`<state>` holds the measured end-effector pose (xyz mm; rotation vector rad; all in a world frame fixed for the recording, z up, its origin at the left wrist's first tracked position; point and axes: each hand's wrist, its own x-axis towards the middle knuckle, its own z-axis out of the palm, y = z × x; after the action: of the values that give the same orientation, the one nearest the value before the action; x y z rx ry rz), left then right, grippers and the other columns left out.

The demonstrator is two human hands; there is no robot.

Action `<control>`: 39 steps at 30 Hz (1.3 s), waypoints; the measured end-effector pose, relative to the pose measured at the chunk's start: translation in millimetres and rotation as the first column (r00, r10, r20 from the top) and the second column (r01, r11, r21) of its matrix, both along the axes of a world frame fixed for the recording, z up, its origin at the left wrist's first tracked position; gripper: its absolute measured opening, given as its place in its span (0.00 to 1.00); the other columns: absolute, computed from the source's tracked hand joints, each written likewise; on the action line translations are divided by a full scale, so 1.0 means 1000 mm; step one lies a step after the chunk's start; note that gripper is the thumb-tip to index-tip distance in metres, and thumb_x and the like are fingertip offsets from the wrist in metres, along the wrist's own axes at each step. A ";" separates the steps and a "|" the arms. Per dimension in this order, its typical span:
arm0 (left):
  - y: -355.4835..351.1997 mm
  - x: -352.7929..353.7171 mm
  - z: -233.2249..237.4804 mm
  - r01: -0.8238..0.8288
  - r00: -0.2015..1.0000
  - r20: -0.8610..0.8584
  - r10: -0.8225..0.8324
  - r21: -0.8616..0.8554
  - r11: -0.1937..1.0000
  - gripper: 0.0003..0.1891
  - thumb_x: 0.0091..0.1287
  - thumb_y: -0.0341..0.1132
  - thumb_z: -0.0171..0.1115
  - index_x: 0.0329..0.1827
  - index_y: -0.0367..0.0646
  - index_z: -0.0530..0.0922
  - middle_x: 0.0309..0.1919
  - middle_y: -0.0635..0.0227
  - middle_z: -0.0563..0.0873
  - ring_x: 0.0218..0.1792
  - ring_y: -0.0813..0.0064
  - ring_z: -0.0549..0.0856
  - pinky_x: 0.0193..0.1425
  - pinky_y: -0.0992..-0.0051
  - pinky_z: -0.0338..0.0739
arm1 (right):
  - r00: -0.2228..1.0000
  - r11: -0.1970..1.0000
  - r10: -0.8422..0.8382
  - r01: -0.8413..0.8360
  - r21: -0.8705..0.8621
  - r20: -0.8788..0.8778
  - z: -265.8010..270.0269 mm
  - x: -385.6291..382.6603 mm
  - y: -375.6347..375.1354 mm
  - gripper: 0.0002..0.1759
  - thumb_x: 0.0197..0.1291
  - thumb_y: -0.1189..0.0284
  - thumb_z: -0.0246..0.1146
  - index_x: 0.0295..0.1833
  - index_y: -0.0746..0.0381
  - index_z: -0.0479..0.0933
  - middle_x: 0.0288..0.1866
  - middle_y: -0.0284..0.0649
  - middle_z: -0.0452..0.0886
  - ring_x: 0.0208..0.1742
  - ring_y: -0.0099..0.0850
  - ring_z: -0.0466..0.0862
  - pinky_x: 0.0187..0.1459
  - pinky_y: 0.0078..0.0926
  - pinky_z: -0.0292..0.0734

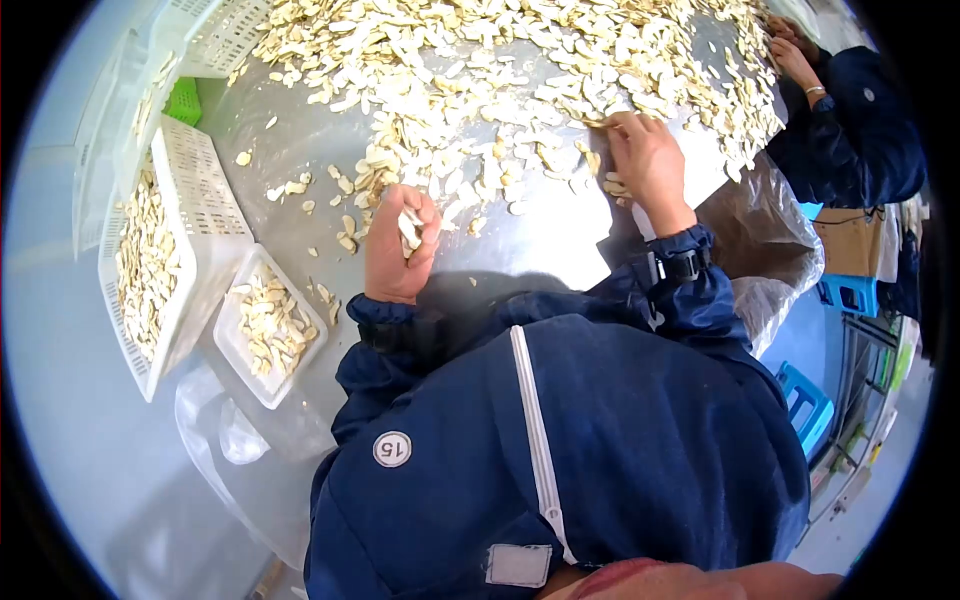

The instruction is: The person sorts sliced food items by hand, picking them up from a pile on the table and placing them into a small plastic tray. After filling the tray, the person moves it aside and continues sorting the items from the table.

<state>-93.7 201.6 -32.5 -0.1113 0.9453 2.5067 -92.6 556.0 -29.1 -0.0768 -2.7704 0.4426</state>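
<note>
Pale, flat dried slices point(430, 110) are heaped and scattered over a shiny metal table point(560, 235). My left hand point(400, 245) is closed around a few of these slices point(409, 230), just above the near edge of the spread. To its right, my right hand point(650, 165) reaches palm down into the slices with bent fingers, thumb and index finger apart. Its fingertips are at the edge of the heap and partly hidden. More slices lie beside the thumb and under the palm.
At left stand a white perforated basket point(205, 190) and a smaller white tray point(228, 335), both with slices in them. A clear plastic bag point(765, 250) hangs at the table's right side. Far right, another person's hands point(792, 60) work at the heap. Blue stools point(805, 405) stand below.
</note>
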 end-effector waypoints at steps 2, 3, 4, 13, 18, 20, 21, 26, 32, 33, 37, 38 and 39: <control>-0.003 0.001 0.004 0.030 0.998 0.066 -0.021 -0.133 0.991 0.10 0.85 0.40 0.54 0.44 0.45 0.75 0.33 0.72 0.76 0.28 0.82 0.73 0.21 0.86 0.59 | 0.992 0.994 -0.031 0.043 0.103 -0.119 0.006 0.007 0.003 0.10 0.66 0.69 0.68 0.51 0.54 0.86 0.46 0.41 0.87 0.50 0.46 0.85 0.49 0.43 0.82; -0.001 0.000 0.006 0.047 0.997 0.078 -0.030 -0.222 0.974 0.10 0.84 0.39 0.55 0.44 0.45 0.75 0.33 0.72 0.75 0.27 0.83 0.73 0.21 0.86 0.59 | 0.994 1.000 0.013 -0.011 0.017 -0.113 0.005 0.009 0.000 0.10 0.66 0.69 0.69 0.52 0.53 0.86 0.47 0.41 0.87 0.50 0.46 0.85 0.50 0.43 0.82; 0.003 -0.001 0.010 0.066 0.995 0.089 -0.040 -0.310 0.948 0.09 0.84 0.38 0.55 0.45 0.44 0.75 0.32 0.73 0.75 0.26 0.84 0.72 0.21 0.86 0.59 | 0.992 0.996 0.055 -0.063 -0.070 -0.112 0.008 0.009 -0.010 0.11 0.65 0.69 0.70 0.53 0.53 0.86 0.47 0.41 0.86 0.51 0.46 0.85 0.51 0.43 0.82; 0.031 0.004 0.026 0.051 0.980 -0.103 -0.172 -0.703 0.710 0.11 0.80 0.34 0.60 0.60 0.41 0.79 0.30 0.80 0.76 0.28 0.88 0.71 0.32 0.82 0.65 | 0.970 0.961 0.236 -0.226 -0.158 0.049 0.001 0.019 -0.051 0.14 0.64 0.66 0.72 0.54 0.55 0.87 0.44 0.40 0.88 0.49 0.45 0.86 0.50 0.43 0.83; 0.046 -0.004 0.007 -0.125 0.904 -0.286 -0.318 -0.889 0.441 0.10 0.78 0.36 0.64 0.57 0.44 0.82 0.25 0.77 0.75 0.25 0.84 0.71 0.30 0.77 0.67 | 0.924 0.906 0.381 -0.381 -0.183 -0.039 0.013 0.030 -0.050 0.14 0.67 0.74 0.66 0.56 0.56 0.88 0.47 0.42 0.89 0.49 0.45 0.86 0.53 0.42 0.83; 0.058 -0.004 0.006 -0.194 0.860 -0.332 -0.387 -0.915 0.353 0.09 0.77 0.36 0.66 0.55 0.45 0.83 0.23 0.75 0.74 0.25 0.83 0.72 0.30 0.76 0.67 | 0.939 0.924 0.336 -0.343 -0.166 -0.071 0.018 0.034 -0.042 0.15 0.67 0.76 0.65 0.56 0.56 0.88 0.48 0.41 0.89 0.50 0.45 0.86 0.55 0.41 0.82; 0.064 -0.005 0.008 -0.230 0.834 -0.352 -0.424 -0.922 0.312 0.09 0.76 0.37 0.67 0.54 0.45 0.83 0.22 0.73 0.73 0.24 0.82 0.72 0.30 0.75 0.68 | 0.946 0.934 0.311 -0.322 -0.157 -0.088 0.018 0.037 -0.037 0.15 0.67 0.77 0.65 0.57 0.55 0.88 0.49 0.41 0.89 0.50 0.45 0.86 0.55 0.40 0.82; 0.093 -0.005 -0.006 -0.464 0.649 -0.515 -0.560 -0.851 0.246 0.11 0.72 0.40 0.71 0.51 0.45 0.84 0.28 0.58 0.86 0.32 0.54 0.87 0.38 0.60 0.80 | 0.979 0.960 0.200 -0.188 -0.209 0.035 0.017 0.048 -0.026 0.13 0.65 0.74 0.68 0.53 0.55 0.88 0.46 0.40 0.89 0.48 0.45 0.86 0.51 0.41 0.83; 0.117 0.003 -0.004 -0.454 0.585 -0.328 -0.742 -0.890 0.037 0.18 0.69 0.44 0.73 0.55 0.46 0.82 0.43 0.55 0.90 0.42 0.49 0.89 0.45 0.55 0.83 | 0.966 0.953 0.251 -0.238 -0.186 0.054 0.012 0.053 -0.036 0.09 0.65 0.70 0.69 0.49 0.54 0.89 0.41 0.39 0.88 0.44 0.46 0.86 0.48 0.42 0.83; 0.117 0.003 -0.008 -0.481 0.583 -0.360 -0.728 -0.875 0.047 0.17 0.70 0.44 0.73 0.55 0.45 0.82 0.42 0.57 0.90 0.40 0.53 0.90 0.43 0.58 0.83 | 0.966 0.951 0.248 -0.228 -0.209 0.075 0.013 0.053 -0.035 0.09 0.66 0.69 0.69 0.50 0.55 0.89 0.41 0.40 0.89 0.44 0.45 0.87 0.48 0.41 0.84; 0.109 -0.006 -0.009 -0.011 0.801 -0.237 -0.550 -0.924 0.382 0.14 0.75 0.39 0.71 0.56 0.42 0.81 0.35 0.70 0.87 0.30 0.77 0.84 0.35 0.74 0.78 | 0.962 0.828 0.223 -0.103 -0.551 0.156 0.023 0.058 -0.042 0.14 0.72 0.65 0.68 0.57 0.59 0.88 0.45 0.45 0.91 0.45 0.41 0.90 0.48 0.36 0.85; 0.107 -0.007 -0.007 0.059 0.838 -0.216 -0.501 -0.877 0.477 0.13 0.75 0.40 0.71 0.54 0.41 0.82 0.36 0.70 0.87 0.31 0.78 0.83 0.35 0.73 0.77 | 0.959 0.733 0.224 -0.049 -0.678 0.173 0.025 0.057 -0.048 0.15 0.74 0.64 0.68 0.59 0.60 0.87 0.47 0.46 0.91 0.45 0.40 0.91 0.48 0.34 0.85; 0.106 -0.005 -0.003 0.122 0.873 -0.185 -0.452 -0.814 0.568 0.13 0.75 0.41 0.71 0.51 0.40 0.83 0.36 0.71 0.87 0.32 0.79 0.83 0.35 0.73 0.76 | 0.945 0.656 0.265 -0.033 -0.754 0.190 0.025 0.056 -0.050 0.20 0.77 0.60 0.67 0.64 0.62 0.85 0.49 0.48 0.92 0.46 0.33 0.91 0.49 0.29 0.84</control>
<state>-99.1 307.3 -35.6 0.2590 2.0044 1.6425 -37.1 505.6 -4.1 -0.1065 -2.6536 1.7277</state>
